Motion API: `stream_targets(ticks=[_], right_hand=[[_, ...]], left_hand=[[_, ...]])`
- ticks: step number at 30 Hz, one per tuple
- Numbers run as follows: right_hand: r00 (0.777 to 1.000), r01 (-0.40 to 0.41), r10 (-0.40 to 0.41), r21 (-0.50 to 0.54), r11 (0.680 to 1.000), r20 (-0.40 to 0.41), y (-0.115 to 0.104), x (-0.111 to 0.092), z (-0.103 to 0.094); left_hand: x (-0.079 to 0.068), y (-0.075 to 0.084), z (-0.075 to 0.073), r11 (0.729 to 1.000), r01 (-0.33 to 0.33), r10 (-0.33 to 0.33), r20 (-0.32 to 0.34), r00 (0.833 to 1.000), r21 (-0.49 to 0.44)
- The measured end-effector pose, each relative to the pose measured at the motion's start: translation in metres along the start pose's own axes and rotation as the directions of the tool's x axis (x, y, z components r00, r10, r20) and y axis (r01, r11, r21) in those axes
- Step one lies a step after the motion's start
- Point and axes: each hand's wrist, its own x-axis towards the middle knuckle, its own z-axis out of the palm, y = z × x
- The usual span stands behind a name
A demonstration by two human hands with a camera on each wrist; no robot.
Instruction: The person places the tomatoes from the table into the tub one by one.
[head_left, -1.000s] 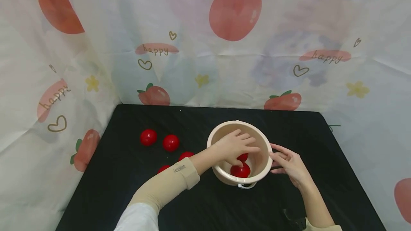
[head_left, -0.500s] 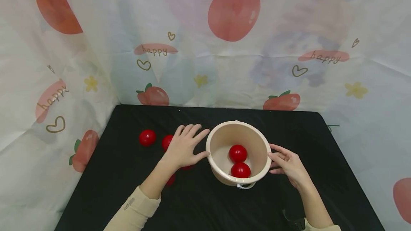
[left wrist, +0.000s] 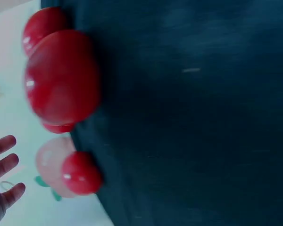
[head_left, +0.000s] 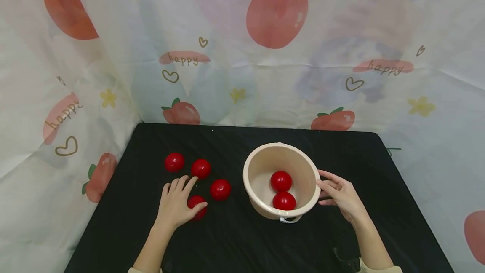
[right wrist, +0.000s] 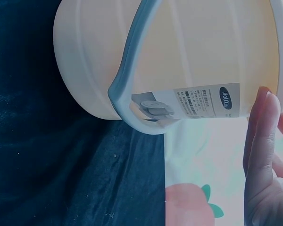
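In the head view, the left hand [head_left: 172, 207] is positioned left of lower centre, fingers spread wide. Its thumb overlaps the lowest red ball [head_left: 196, 200]; contact cannot be determined. Three adjacent balls, designated upper-left ball [head_left: 174, 162], middle ball [head_left: 201, 168] and right-hand ball [head_left: 220, 190], rest on the black table [head_left: 242, 243]. The cream bucket [head_left: 301, 169] stands upright right of centre, containing a rear ball [head_left: 281, 181] and a front ball [head_left: 284, 201]. The right hand [head_left: 342, 197] touches the bucket's right rim, fingers extended.
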Motion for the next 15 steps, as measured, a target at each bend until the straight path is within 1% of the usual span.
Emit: stream_targets(ticks=[3,8,12,15], right_hand=[[1.0,0.003,-0.003,0.003,1.0,0.004,0.0,0.0,0.0],[1.0,0.006,-0.006,-0.001,1.0,0.003,0.0,0.0,0.0],[1.0,0.009,-0.009,0.001,1.0,0.004,0.0,0.0,0.0],[1.0,0.012,-0.012,0.002,1.0,0.004,0.0,0.0,0.0]], left_hand=[[-0.013,-0.003,0.009,0.999,0.032,-0.032,0.049,0.998,0.008],[-0.028,-0.008,0.022,0.999,0.051,-0.052,0.106,0.993,0.01],[-0.036,-0.011,0.03,0.998,0.061,-0.064,0.145,0.987,0.026],[-0.037,-0.013,0.034,0.998,0.063,-0.067,0.155,0.986,0.03]])
